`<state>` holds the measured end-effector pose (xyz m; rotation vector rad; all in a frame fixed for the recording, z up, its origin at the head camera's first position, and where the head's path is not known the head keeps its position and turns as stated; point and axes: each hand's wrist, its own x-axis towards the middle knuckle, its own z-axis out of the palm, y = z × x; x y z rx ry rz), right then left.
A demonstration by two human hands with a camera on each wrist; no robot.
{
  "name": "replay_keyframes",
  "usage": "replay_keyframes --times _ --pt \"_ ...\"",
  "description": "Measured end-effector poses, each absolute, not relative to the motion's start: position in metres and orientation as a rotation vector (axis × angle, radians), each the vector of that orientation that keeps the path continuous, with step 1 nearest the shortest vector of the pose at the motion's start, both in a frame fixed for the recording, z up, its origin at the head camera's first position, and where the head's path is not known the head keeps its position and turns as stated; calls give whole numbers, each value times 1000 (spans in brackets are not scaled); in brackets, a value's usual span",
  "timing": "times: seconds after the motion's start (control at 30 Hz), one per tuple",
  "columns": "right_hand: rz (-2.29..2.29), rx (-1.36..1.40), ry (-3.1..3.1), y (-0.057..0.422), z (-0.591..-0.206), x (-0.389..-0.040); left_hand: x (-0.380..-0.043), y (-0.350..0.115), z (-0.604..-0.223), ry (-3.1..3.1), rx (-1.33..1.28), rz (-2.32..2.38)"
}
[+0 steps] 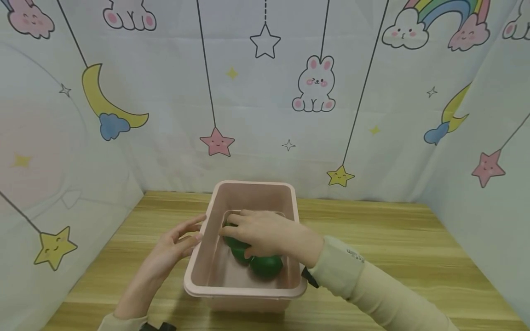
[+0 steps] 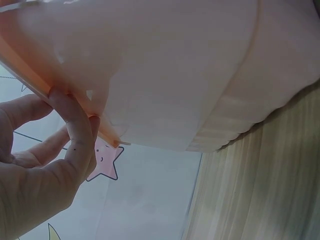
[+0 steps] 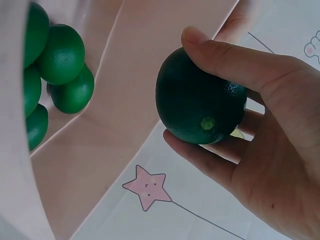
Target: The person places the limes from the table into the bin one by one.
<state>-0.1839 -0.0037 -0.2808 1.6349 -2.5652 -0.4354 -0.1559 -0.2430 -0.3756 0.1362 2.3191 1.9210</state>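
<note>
A pink plastic bin [image 1: 244,292] stands on the wooden table with several green limes [image 3: 62,55] lying in its bottom. In the right wrist view, my right hand [image 3: 280,95] grips a dark green lime [image 3: 187,100], thumb on one side and fingers on the other. The head view has this hand over the inside of the bin, partly covering the fruit below. On the bin's left side, my left hand [image 1: 175,246] rests its fingertips against the outside of the rim. Seen from the left wrist, those fingertips [image 2: 60,100] touch under the rim's lip.
Wooden table top [image 1: 372,248] extends on both sides of the bin. A white cloth backdrop [image 1: 256,101] printed with stars, moons and a bunny hangs behind and along both sides of the table.
</note>
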Motion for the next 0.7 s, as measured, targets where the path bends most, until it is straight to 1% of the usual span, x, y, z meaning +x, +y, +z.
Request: replay_keyframes --times 0.5,0.7 --pt "-391 1568 -2631 -1 -277 -185 -153 -244 -373 2321 156 1914" --pt "-269 1520 -2753 7 -272 -188 -153 -244 -373 2327 166 1915"
